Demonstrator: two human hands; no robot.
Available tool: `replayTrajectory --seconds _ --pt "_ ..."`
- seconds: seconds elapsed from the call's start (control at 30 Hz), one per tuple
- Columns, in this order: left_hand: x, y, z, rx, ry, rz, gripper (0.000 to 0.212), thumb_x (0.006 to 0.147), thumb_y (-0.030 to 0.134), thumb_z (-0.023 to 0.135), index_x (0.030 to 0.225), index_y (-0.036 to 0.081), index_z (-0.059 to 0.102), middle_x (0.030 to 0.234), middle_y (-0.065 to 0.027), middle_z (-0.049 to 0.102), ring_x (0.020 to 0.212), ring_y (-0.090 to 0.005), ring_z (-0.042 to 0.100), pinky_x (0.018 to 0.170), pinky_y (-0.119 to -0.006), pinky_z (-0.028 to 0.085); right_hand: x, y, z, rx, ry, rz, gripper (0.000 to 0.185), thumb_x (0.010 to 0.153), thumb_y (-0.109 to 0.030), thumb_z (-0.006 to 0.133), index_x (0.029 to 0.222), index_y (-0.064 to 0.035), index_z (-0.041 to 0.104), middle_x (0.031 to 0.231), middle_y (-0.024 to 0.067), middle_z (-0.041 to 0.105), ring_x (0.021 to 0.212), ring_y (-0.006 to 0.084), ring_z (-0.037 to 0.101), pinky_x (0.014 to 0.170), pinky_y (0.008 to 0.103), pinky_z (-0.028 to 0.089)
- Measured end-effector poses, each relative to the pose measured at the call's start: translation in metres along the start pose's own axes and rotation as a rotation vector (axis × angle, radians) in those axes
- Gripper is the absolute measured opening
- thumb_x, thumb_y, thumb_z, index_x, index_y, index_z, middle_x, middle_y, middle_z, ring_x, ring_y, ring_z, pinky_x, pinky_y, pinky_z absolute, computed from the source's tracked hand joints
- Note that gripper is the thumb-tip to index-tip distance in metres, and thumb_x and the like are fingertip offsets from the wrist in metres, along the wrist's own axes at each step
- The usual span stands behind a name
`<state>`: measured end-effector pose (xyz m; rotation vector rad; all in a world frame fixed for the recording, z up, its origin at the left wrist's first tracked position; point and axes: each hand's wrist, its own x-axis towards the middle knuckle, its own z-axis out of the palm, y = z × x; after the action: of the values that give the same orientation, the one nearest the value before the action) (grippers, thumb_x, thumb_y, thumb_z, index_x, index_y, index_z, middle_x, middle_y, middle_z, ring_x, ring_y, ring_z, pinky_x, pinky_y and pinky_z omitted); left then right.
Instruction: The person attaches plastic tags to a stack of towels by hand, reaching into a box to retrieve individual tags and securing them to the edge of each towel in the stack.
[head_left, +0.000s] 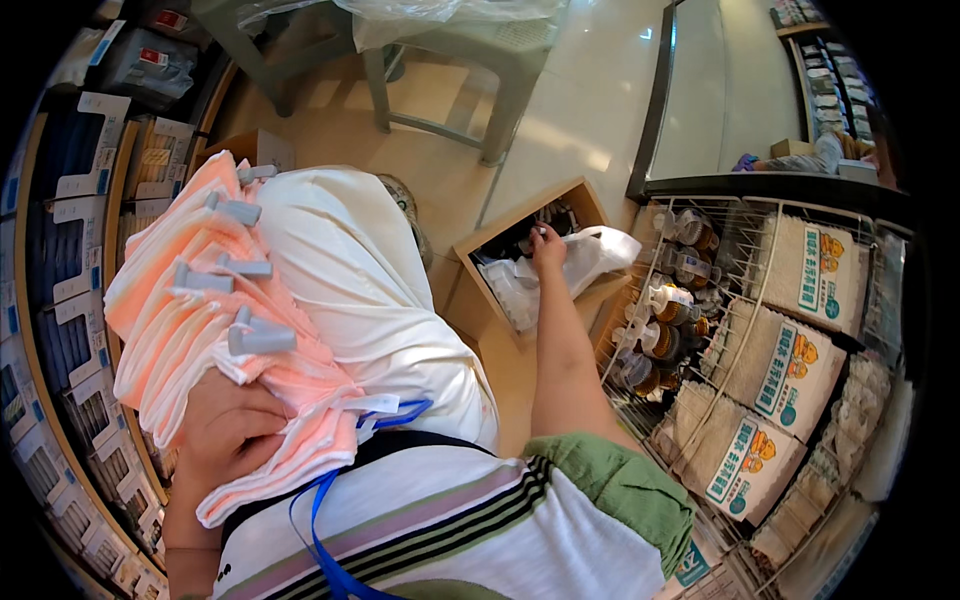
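Observation:
Several folded pink and white towels (292, 390) lie in a stack across my lap, with grey plastic clips or hooks (262, 334) fixed along them. My left hand (232, 420) grips the near side of the stack, its fingers curled over the cloth. My right arm reaches out to an open wooden box (465, 247) on the floor. Inside or over that box, my right hand (549, 247) pinches a small pale item, too small to name. A translucent plastic bag (596, 259) and clear plastic pieces (510, 289) lie around the hand.
Shelves of packaged textiles (79, 262) rise at the left. On the right stands a white wire basket (757, 285) with packs of cloths (799, 375) and small capped containers (667, 337). A grey plastic stool (495, 82) is ahead. Another person's leg (814, 159) shows far right.

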<state>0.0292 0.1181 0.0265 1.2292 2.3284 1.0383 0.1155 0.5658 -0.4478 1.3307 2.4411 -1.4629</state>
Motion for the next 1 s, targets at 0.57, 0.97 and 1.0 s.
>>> replayTrajectory --seconds 0.57,0.97,1.0 --pt "-0.022 0.014 0.007 0.018 0.191 0.285 0.017 0.071 0.008 0.076 0.078 0.008 0.060 0.081 -0.0041 0.065 0.076 -0.0234 0.063 0.077 -0.038 0.048 -0.276 -0.329 -0.067 1.084 -0.835 -0.263 0.016 0.092 -0.009 0.058 0.106 0.0001 0.058 0.099 0.0116 0.067 0.085 0.0147 0.063 0.068 0.0266 0.050" --pt "-0.032 0.009 0.020 -0.052 0.297 0.376 0.015 0.075 0.011 0.074 0.079 0.007 0.060 0.084 -0.0033 0.066 0.078 -0.0243 0.063 0.073 -0.036 0.049 -0.339 -0.339 -0.059 0.618 -0.759 -0.651 0.021 0.080 0.005 0.069 0.100 0.0040 0.066 0.095 0.0081 0.068 0.083 0.0096 0.063 0.073 0.0223 0.050" --pt "-0.033 0.009 0.020 -0.054 0.297 0.363 0.015 0.075 0.011 0.074 0.079 0.007 0.061 0.083 -0.0036 0.066 0.078 -0.0245 0.063 0.072 -0.036 0.049 -0.340 -0.340 -0.058 0.622 -0.771 -0.651 0.020 0.080 0.005 0.069 0.100 0.0040 0.066 0.094 0.0080 0.069 0.082 0.0095 0.063 0.072 0.0221 0.050"
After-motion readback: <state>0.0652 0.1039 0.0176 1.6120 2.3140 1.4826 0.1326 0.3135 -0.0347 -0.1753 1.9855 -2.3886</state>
